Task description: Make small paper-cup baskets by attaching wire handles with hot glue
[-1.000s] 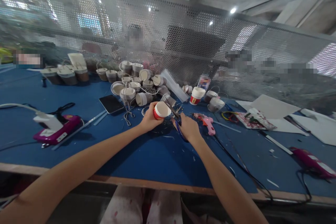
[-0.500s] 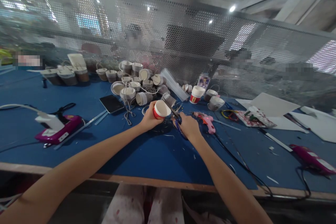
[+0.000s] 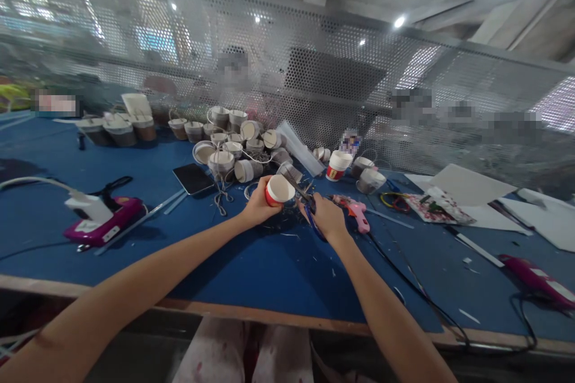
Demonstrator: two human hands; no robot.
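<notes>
My left hand is wrapped round a red and white paper cup, its mouth tipped toward me. In my right hand is a pair of scissors with dark blue handles. The blades point up and left, close to the cup's rim; whether they touch it I cannot tell. Scraps of cut paper lie on the blue table beneath my hands. Just right of my right hand rests a pink glue gun. Behind it stands a stack of red and white paper cups.
Many small grey buckets with cord handles are heaped behind my left hand. A black phone and a purple power strip lie left. White sheets and another purple power strip are right. A perforated metal screen runs along the back.
The view has shifted slightly. The scissor blades now angle more steeply upward beside the cup, and both hands keep their holds.
</notes>
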